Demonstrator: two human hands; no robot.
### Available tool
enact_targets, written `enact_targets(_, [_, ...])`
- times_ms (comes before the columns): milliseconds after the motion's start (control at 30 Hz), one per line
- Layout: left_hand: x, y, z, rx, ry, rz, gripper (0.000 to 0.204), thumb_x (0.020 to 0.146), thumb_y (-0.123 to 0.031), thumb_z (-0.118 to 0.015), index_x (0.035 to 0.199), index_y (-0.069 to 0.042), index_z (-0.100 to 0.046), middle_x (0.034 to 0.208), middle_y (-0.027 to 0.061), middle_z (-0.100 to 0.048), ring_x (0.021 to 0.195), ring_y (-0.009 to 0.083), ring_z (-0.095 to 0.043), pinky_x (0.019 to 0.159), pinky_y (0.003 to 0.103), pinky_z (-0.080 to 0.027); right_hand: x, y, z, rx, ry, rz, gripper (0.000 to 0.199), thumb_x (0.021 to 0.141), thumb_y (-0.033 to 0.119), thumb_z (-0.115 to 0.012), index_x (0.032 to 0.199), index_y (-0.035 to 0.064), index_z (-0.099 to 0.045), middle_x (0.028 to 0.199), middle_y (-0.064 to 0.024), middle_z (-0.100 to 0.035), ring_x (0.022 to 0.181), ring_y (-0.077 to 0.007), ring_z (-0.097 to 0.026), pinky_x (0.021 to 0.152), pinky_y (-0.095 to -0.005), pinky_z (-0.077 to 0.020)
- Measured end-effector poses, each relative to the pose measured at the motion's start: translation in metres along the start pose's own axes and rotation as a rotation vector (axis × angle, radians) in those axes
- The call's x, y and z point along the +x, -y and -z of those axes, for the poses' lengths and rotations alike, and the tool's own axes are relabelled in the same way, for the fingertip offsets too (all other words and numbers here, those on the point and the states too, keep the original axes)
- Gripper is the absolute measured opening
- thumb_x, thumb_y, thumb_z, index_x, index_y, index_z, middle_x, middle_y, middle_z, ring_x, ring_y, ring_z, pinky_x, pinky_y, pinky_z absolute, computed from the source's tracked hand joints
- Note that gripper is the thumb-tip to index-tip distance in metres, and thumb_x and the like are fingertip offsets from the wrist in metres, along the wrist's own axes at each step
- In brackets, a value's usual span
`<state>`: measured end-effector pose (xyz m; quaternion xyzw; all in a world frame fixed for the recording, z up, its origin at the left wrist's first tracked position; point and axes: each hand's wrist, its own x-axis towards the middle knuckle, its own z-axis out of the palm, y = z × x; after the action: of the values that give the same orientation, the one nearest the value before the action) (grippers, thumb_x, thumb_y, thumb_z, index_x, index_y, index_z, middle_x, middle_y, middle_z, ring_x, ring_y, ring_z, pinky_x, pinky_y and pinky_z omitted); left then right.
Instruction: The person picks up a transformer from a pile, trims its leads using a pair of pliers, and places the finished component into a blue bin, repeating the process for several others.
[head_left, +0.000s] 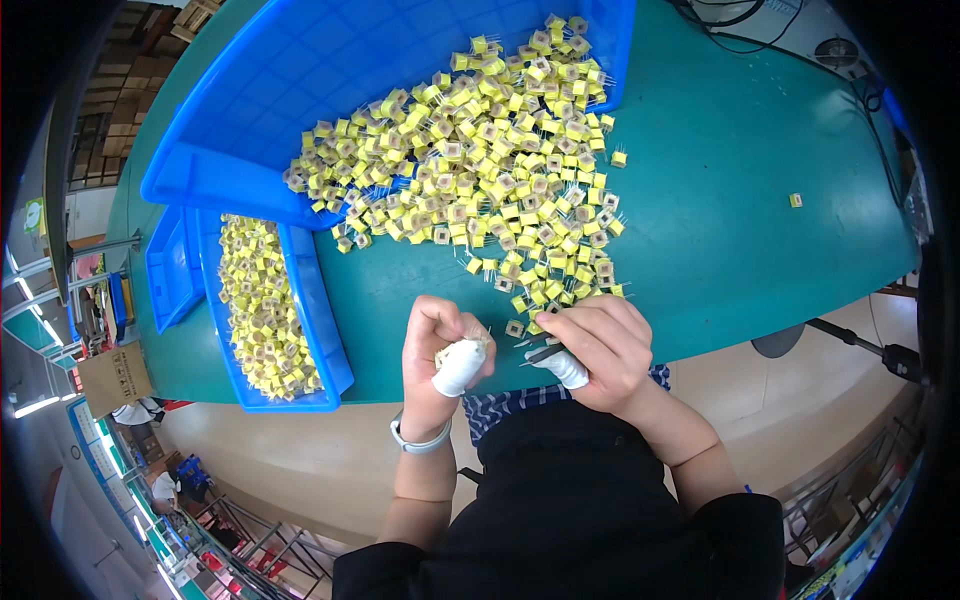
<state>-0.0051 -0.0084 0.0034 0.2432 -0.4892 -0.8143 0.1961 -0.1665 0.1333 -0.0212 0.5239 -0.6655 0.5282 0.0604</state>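
My left hand [445,350] is closed in front of my body, its thumb wrapped in white. Between its fingers a bit of a small yellow transformer shows, mostly hidden. My right hand [605,350], also with a white-wrapped thumb, grips dark tweezers [545,354] whose two tips point left toward the left hand, a little apart from it. Just beyond the hands spreads a heap of small yellow transformers [530,215] with thin metal pins. It runs out of a large blue bin [270,90] lying with its open side toward me.
A smaller blue bin [318,320] full of yellow transformers stands at the left, beside another blue tray [172,270]. One loose transformer [796,200] lies far right on the green table [720,260]. Cables [740,45] run along the back right.
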Motion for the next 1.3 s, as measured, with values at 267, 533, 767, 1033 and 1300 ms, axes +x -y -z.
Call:
enact_targets(267, [0.002,0.010,-0.006,0.226,0.094,-0.226,0.037,0.093,-0.003,-0.080,0.108,-0.009,-0.046,0.092,0.0142,-0.071,0.083,0.0199,-0.071,0.075,0.031,-0.056,0.000,0.000,0.000,0.003,-0.004,-0.005,0.042,0.068,0.015,-0.080,0.108,0.0018,-0.079,0.089,-0.0057,-0.071,0.073,-0.0235,-0.067,0.062,-0.0347,-0.0504])
enact_targets(533, [0.004,0.008,-0.001,0.642,0.140,-0.372,0.042,0.086,-0.010,-0.089,0.099,-0.005,-0.050,0.087,0.0133,-0.073,0.076,0.0186,-0.070,0.067,0.029,-0.055,-0.001,0.000,0.000,-0.018,0.022,0.023,0.042,0.069,0.015,-0.079,0.108,0.0019,-0.079,0.090,-0.0057,-0.072,0.075,-0.0243,-0.067,0.064,-0.0362,-0.0522])
enact_targets(767, [0.000,0.006,0.000,0.757,0.077,-0.400,0.042,0.083,-0.013,-0.092,0.100,-0.005,-0.054,0.085,0.0115,-0.074,0.073,0.0172,-0.069,0.065,0.028,-0.054,-0.001,0.000,0.001,-0.021,0.049,0.041,0.043,0.067,0.014,-0.078,0.109,0.0017,-0.080,0.091,-0.0060,-0.072,0.078,-0.0241,-0.067,0.065,-0.0364,-0.0525])
enact_targets(1033, [0.007,0.005,-0.007,0.714,0.066,-0.439,0.037,0.082,-0.014,-0.091,0.102,-0.004,-0.062,0.097,0.0129,-0.072,0.082,0.0168,-0.068,0.072,0.027,-0.053,-0.001,0.000,0.001,-0.016,0.048,0.034,0.042,0.068,0.014,-0.078,0.108,0.0015,-0.080,0.091,-0.0061,-0.072,0.077,-0.0242,-0.068,0.065,-0.0361,-0.0523])
enact_targets(1300, [-0.003,0.010,-0.006,-0.042,0.023,-0.051,0.028,0.105,-0.020,-0.067,0.121,0.002,-0.070,0.100,0.0089,-0.067,0.068,0.0086,-0.055,0.059,0.021,-0.041,-0.001,-0.001,0.000,-0.012,0.017,0.000,0.042,0.068,0.015,-0.079,0.107,0.0021,-0.080,0.091,-0.0064,-0.073,0.076,-0.0244,-0.068,0.064,-0.0353,-0.0516])
